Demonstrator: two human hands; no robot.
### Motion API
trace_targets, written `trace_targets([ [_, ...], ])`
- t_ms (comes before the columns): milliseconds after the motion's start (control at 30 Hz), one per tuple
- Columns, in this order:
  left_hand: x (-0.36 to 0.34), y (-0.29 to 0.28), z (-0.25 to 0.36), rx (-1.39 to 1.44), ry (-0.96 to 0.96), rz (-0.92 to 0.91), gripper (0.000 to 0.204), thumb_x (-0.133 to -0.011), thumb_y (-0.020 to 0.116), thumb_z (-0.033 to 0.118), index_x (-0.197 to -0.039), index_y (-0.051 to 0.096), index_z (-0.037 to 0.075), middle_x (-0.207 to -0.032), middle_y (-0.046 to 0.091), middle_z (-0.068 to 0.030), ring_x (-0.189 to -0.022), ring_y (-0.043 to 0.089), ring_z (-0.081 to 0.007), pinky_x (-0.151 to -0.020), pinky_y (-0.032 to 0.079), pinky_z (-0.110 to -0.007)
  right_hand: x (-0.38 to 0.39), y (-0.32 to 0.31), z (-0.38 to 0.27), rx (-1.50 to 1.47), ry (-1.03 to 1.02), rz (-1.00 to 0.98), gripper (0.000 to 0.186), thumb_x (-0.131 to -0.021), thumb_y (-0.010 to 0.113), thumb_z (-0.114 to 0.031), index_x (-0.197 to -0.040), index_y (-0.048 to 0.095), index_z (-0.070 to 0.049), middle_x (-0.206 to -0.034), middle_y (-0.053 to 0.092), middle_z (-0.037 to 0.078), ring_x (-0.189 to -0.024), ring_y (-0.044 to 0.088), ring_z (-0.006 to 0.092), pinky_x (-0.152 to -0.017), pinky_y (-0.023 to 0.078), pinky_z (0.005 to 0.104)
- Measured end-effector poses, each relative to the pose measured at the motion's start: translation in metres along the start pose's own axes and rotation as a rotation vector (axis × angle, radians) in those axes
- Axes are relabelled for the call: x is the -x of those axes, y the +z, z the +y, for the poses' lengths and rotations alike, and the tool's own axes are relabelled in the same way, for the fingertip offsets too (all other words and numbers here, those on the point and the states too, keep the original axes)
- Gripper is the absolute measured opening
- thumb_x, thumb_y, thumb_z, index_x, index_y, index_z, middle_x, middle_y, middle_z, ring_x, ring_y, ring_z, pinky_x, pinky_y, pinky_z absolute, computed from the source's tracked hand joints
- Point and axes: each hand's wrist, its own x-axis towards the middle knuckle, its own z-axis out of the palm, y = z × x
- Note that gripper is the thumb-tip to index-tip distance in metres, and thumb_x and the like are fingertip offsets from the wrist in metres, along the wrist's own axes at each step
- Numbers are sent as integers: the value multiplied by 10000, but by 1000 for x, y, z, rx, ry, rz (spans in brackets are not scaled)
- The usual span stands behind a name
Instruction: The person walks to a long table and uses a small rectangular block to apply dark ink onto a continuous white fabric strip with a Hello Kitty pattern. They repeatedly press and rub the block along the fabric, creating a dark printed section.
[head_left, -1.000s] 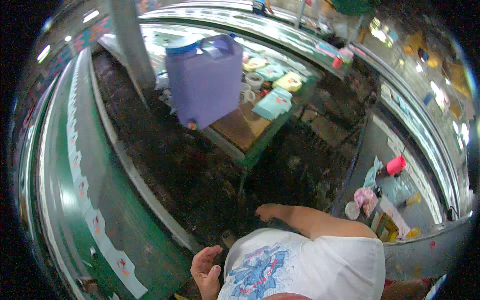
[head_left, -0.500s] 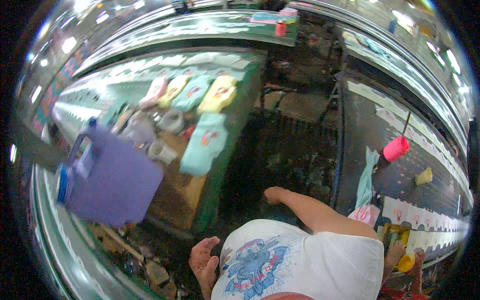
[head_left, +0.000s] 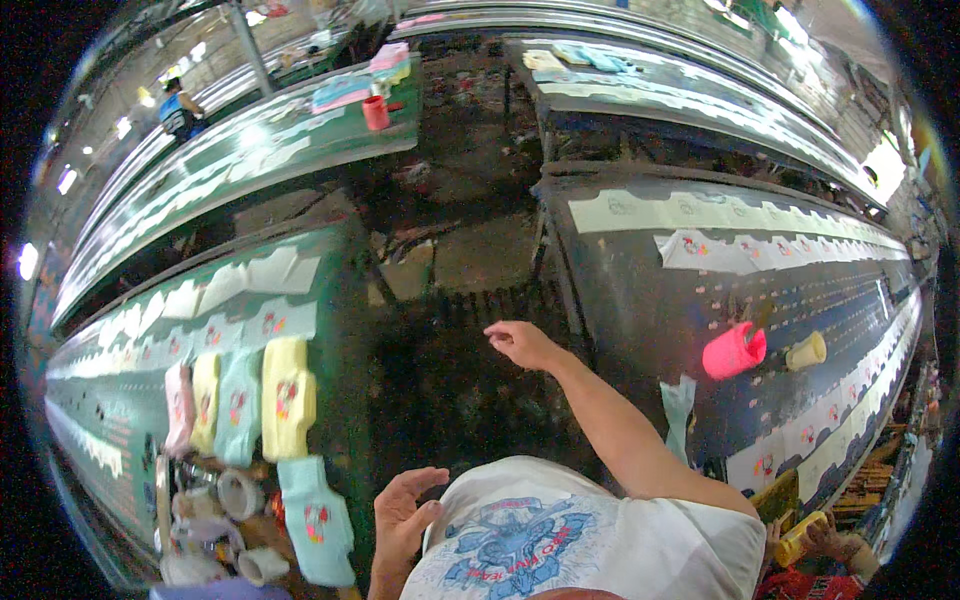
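My left hand (head_left: 403, 515) hangs in front of my white printed shirt, thumb and fingers apart, holding nothing. Stretched forward over the dark aisle is my right hand (head_left: 522, 345), its fingers loosely bent and nothing seen in them. Neither hand touches a table. Nearest to my left hand lies a mint green printed garment piece (head_left: 316, 520) at the edge of the left table. Beyond it are a yellow piece (head_left: 287, 400), another mint piece (head_left: 238, 405) and a pink piece (head_left: 179, 410). A pink-red container (head_left: 733, 352) stands on the right table, beside a pale yellow cup (head_left: 806, 351).
Long green (head_left: 345, 290) and dark (head_left: 620, 270) printing tables flank the aisle. Cups, a tape roll (head_left: 240, 494) and a purple jug (head_left: 220, 590) crowd the near left corner. At lower right, another person's hands (head_left: 840, 548) hold a yellow container (head_left: 797, 540). A person (head_left: 180, 112) stands far left.
The view has turned and lifted, so the left table's garments and the purple jug sit lower and farther left. More of the right table shows. Both hands stay empty.
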Motion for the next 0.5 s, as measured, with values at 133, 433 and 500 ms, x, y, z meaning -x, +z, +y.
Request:
trace_targets([
  [133,-141,-28,-14,6,5,-48,526,-926,857,54,-1425,720,-42,-1368,799,-211,-1331,741,-323,-1220,525,-495,-105,-100,-10,76,-91,139,341,-1071,750,-193,-1381,773,-53,-1183,837,182,-1079,815,359,-949,643,439],
  [433,-489,-5,56,-105,39,-272,513,-908,821,1,-1414,740,-32,-1370,793,-182,-1330,732,-290,-1199,535,-456,-234,-289,72,241,-45,421,290,-1078,724,-130,-1344,776,-29,-1258,819,190,-1134,797,393,-1004,640,457],
  [500,-562,5,72,-244,68,-447,486,-926,821,11,-1406,752,-24,-1375,795,-166,-1320,732,-269,-1195,534,-437,-242,-319,86,252,25,465,285,-1078,730,-118,-1344,776,-26,-1252,821,191,-1119,805,383,-985,650,440],
])
